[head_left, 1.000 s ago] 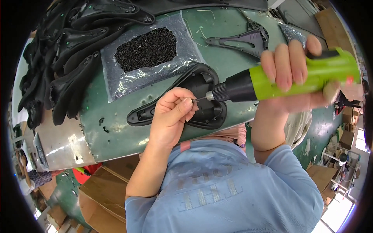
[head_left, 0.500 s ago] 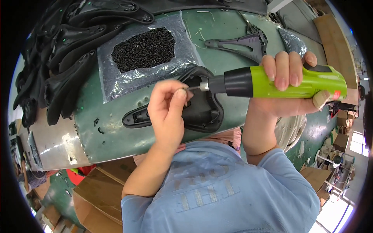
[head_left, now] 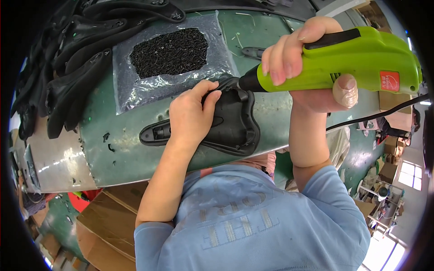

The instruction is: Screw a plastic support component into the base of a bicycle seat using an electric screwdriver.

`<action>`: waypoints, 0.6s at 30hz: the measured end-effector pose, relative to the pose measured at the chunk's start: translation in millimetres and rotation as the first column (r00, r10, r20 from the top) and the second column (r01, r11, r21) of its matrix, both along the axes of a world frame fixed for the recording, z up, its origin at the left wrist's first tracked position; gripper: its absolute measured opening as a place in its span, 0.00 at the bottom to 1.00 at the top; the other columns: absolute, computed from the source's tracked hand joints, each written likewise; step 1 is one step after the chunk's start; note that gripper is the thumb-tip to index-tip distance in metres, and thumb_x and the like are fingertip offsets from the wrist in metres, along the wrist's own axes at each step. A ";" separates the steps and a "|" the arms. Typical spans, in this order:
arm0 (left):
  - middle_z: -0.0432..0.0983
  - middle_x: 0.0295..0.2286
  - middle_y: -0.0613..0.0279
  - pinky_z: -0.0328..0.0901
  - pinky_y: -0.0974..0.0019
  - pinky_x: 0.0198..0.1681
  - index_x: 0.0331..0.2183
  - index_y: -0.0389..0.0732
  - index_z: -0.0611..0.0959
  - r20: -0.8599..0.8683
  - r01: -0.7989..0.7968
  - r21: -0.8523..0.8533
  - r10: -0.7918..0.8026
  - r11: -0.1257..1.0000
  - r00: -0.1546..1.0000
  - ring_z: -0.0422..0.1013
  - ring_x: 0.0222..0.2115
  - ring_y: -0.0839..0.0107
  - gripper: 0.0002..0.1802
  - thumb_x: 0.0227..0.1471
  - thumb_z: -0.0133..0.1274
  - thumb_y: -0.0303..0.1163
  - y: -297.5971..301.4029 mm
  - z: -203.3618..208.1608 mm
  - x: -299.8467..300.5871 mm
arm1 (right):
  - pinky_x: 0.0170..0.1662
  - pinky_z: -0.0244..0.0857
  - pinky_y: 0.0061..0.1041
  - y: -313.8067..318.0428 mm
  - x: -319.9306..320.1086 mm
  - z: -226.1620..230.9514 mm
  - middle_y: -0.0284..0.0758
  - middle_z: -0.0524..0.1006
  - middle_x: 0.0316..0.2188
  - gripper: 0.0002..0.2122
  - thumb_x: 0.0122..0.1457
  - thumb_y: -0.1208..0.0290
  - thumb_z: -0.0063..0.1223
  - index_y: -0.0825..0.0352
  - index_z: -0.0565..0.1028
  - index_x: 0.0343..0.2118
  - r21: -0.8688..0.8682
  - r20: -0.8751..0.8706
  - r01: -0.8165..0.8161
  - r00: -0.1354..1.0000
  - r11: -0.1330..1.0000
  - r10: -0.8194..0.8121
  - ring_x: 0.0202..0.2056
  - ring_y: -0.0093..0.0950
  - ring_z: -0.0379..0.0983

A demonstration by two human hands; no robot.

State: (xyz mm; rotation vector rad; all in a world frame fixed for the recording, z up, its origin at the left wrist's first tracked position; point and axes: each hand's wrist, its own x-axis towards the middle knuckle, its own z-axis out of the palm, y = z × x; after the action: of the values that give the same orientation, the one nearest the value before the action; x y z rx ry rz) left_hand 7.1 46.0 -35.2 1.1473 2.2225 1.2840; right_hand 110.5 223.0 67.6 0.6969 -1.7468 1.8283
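Note:
A black bicycle saddle (head_left: 233,122) lies underside up near the table's front edge, its narrow nose pointing left. My left hand (head_left: 192,113) rests over its middle, gripping it with thumb and forefinger bent at the far rim. My right hand (head_left: 287,56) is wrapped around a lime-green electric screwdriver (head_left: 370,58), which is held nearly level. The tool's black front end meets the saddle's far right rim; its bit and any screw there are hidden. A strip of tape or a cover wraps my right thumb.
A clear plastic bag (head_left: 129,97) of black screws (head_left: 169,52) lies behind the saddle. Black saddle covers (head_left: 81,77) pile up at the far left. Another dark plastic part (head_left: 253,53) lies partly behind my right hand. A black cord (head_left: 379,116) trails rightward; a cardboard box (head_left: 113,217) stands below the table.
The screwdriver has moved from above the saddle to its far right rim. My left hand, which was pinching at the bit, has come down onto the saddle.

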 end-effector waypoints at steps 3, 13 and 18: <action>0.78 0.24 0.55 0.66 0.72 0.29 0.35 0.39 0.82 -0.052 0.002 0.071 0.002 0.997 0.999 0.75 0.24 0.71 0.09 0.48 0.57 0.28 0.1 -4.6 -1.1 | 0.33 0.62 0.32 -2.6 -6.7 -1.6 0.36 0.70 0.26 0.28 0.53 0.51 0.51 0.70 0.61 0.46 -0.011 0.034 -0.042 0.999 0.999 0.042 0.27 0.30 0.69; 0.78 0.25 0.55 0.67 0.69 0.29 0.34 0.39 0.82 -0.029 -0.013 0.037 0.014 0.999 0.999 0.76 0.24 0.65 0.09 0.47 0.58 0.30 -1.0 -0.5 -2.3 | 0.29 0.63 0.31 -11.0 -11.9 3.1 0.36 0.71 0.26 0.30 0.48 0.53 0.61 0.70 0.62 0.44 0.015 0.083 -0.069 0.994 0.997 0.068 0.26 0.30 0.69; 0.78 0.26 0.55 0.67 0.67 0.29 0.33 0.40 0.83 -0.055 -0.015 0.049 0.018 0.999 0.998 0.75 0.25 0.62 0.09 0.46 0.58 0.31 -1.1 -4.3 -3.2 | 0.27 0.64 0.32 -0.8 -21.3 8.4 0.36 0.72 0.25 0.30 0.45 0.53 0.65 0.69 0.64 0.42 0.122 0.105 -0.270 0.960 0.955 0.258 0.25 0.31 0.71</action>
State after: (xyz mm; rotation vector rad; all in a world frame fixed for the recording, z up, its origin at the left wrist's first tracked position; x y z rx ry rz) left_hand 3.9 44.9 -39.5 1.1985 2.2561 1.3347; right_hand 89.2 222.2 76.0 0.9576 -1.9267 1.9534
